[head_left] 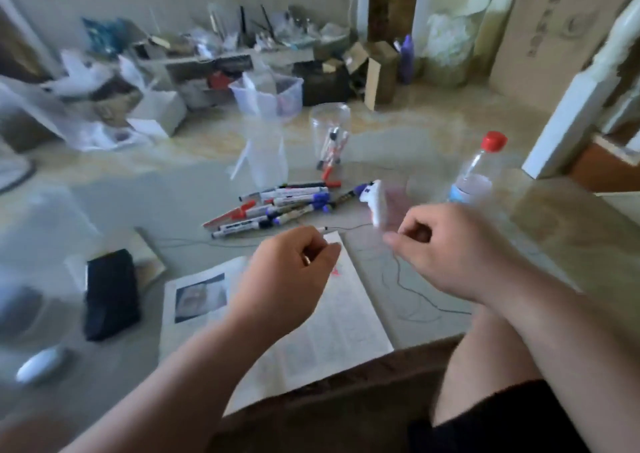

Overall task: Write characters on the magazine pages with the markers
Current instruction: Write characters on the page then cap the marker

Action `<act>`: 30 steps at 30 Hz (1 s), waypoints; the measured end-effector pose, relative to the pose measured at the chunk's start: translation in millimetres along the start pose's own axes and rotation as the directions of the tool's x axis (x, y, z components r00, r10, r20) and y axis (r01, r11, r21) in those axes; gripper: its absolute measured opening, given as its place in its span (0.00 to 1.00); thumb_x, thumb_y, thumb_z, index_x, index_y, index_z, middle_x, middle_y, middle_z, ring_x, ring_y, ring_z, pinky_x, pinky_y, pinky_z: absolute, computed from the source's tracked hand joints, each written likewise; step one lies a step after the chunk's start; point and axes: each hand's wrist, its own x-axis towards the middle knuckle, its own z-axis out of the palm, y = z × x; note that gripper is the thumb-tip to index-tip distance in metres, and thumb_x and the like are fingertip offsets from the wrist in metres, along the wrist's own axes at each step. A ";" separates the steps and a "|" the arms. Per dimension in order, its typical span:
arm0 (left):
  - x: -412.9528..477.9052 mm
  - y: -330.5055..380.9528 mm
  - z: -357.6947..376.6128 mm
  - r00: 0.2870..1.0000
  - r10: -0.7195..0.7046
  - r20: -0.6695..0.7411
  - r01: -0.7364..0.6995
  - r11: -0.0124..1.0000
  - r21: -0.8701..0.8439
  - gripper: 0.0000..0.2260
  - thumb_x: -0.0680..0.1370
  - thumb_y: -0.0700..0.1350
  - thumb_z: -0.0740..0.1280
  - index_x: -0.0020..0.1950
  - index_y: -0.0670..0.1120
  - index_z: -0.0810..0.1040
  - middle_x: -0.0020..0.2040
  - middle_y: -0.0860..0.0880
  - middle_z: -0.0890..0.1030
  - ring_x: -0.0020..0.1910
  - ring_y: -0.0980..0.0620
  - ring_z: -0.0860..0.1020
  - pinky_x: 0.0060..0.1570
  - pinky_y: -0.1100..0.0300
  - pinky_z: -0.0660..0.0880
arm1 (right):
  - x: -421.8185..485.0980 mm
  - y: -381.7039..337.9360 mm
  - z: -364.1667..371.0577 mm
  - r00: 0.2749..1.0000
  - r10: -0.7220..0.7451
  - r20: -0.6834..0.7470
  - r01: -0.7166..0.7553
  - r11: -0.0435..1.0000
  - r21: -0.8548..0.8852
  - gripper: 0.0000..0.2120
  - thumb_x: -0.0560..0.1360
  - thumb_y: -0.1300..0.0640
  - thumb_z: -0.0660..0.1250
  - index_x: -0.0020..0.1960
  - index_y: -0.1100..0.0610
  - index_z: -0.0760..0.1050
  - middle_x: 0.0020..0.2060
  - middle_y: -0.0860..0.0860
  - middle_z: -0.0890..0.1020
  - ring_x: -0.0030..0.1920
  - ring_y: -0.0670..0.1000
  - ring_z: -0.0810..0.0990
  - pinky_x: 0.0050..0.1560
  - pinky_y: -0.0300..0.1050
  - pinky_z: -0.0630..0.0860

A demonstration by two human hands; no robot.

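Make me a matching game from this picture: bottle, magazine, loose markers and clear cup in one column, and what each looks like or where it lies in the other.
1 bottle
2 magazine
3 loose markers
4 clear cup

A lies open, nearest the person
B holds a few pens
C has a red cap
D heaped just beyond the open pages

Pairs: 1-C, 2-A, 3-D, 4-B

Left hand [294, 269] curled, right hand [440, 241] curled
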 end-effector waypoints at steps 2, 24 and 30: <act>1.8 -34.1 -18.6 0.997 -0.073 -0.013 0.073 0.996 0.058 0.15 0.78 0.53 0.68 0.34 0.50 0.73 0.27 0.61 0.74 0.27 0.59 0.70 0.29 0.61 0.64 | 21.8 -22.8 29.1 0.995 -0.026 0.094 0.030 0.998 -0.048 0.14 0.73 0.46 0.72 0.34 0.52 0.78 0.27 0.46 0.79 0.29 0.44 0.76 0.31 0.41 0.69; 85.2 -167.3 -40.9 0.973 -0.226 0.051 0.214 0.961 0.175 0.11 0.79 0.51 0.67 0.37 0.52 0.74 0.26 0.56 0.74 0.28 0.62 0.74 0.23 0.68 0.63 | 174.3 0.6 218.4 0.906 -0.114 0.408 0.332 0.789 -0.517 0.07 0.78 0.62 0.63 0.52 0.52 0.77 0.48 0.49 0.78 0.47 0.52 0.77 0.44 0.52 0.80; 83.7 -170.5 -33.6 0.986 -0.125 0.112 0.103 0.977 0.187 0.07 0.79 0.51 0.67 0.42 0.54 0.75 0.41 0.58 0.76 0.39 0.59 0.74 0.37 0.65 0.68 | 168.3 -15.5 201.9 0.868 -0.144 0.475 0.367 0.830 -0.419 0.03 0.74 0.58 0.65 0.44 0.50 0.74 0.42 0.45 0.74 0.48 0.50 0.74 0.42 0.44 0.70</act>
